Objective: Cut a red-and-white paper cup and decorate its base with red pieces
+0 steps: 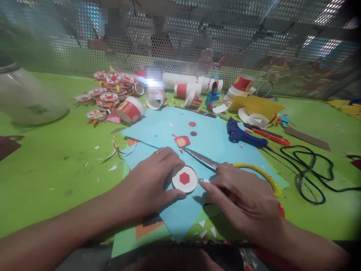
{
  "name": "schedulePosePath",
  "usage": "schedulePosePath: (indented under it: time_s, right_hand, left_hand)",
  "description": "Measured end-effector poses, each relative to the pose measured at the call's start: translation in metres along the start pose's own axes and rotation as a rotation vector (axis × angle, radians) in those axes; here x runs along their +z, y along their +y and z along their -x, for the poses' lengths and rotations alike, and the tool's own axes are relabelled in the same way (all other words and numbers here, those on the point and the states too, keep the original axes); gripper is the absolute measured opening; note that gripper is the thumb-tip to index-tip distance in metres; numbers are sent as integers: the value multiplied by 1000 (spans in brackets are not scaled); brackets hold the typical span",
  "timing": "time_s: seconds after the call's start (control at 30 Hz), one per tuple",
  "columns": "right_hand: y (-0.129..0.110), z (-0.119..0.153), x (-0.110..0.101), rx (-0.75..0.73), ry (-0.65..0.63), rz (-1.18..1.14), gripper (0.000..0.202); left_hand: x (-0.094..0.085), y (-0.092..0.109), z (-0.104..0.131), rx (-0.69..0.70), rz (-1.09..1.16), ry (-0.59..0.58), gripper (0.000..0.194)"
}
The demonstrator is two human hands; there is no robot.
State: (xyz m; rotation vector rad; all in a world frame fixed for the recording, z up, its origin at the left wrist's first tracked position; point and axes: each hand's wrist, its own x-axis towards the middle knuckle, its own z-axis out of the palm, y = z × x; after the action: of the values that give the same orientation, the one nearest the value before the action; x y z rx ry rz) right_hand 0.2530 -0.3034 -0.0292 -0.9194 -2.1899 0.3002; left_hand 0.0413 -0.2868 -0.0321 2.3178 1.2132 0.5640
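My left hand (pixel 153 177) curves its thumb and fingers around the rim of a round white cup bottom (pixel 192 183) and grips it. A red paper hexagon (pixel 184 178) lies flat at the middle of that disc. My right hand (pixel 245 199) is closed just right of the disc, with a small red-and-white paper piece (pixel 205 180) at its thumb tip. Beneath and beside this hand lie scissors with yellow handles (pixel 258 169), their blades (pixel 201 158) pointing away to the left; the hand partly hides them. Beyond the disc lies a red paper scrap with a gold print (pixel 182 141).
Blue paper sheets (pixel 158 126) cover the middle. A blue glue gun (pixel 245 135) with a looped black cable (pixel 303 180) lies right. Decorated discs (pixel 108 98) are piled at back left, near cut paper cups (pixel 131 110). A large translucent container (pixel 28 96) stands left.
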Motion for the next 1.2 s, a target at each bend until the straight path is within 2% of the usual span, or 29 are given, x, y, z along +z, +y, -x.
schedulePosePath:
  time_s: [0.1, 0.2, 0.33, 0.53, 0.73, 0.97, 1.2]
  right_hand:
    - [3, 1, 2, -33, -31, 27, 10]
    - [6, 3, 5, -102, -96, 70, 20]
    - [4, 3, 5, -173, -243, 208, 25]
    - [-2, 3, 5, -180, -357, 322, 46]
    - [0, 4, 7, -191, -398, 343, 51]
    - [4, 1, 8, -123, -476, 320, 56]
    - [-1, -1, 1, -107, -419, 262, 55]
  left_hand:
    - [2, 1, 1, 23, -21, 16, 28]
    - [2, 2, 1, 27, -44, 19, 27]
    - [2, 1, 2, 35, -78, 9, 27]
    - [3, -1, 3, 27, -86, 3, 29]
    - [4, -1, 1, -10, -53, -17, 29]
    - [4, -2, -2, -5, 3, -8, 28]
    - [3, -2, -3, 3, -45, 14, 28]
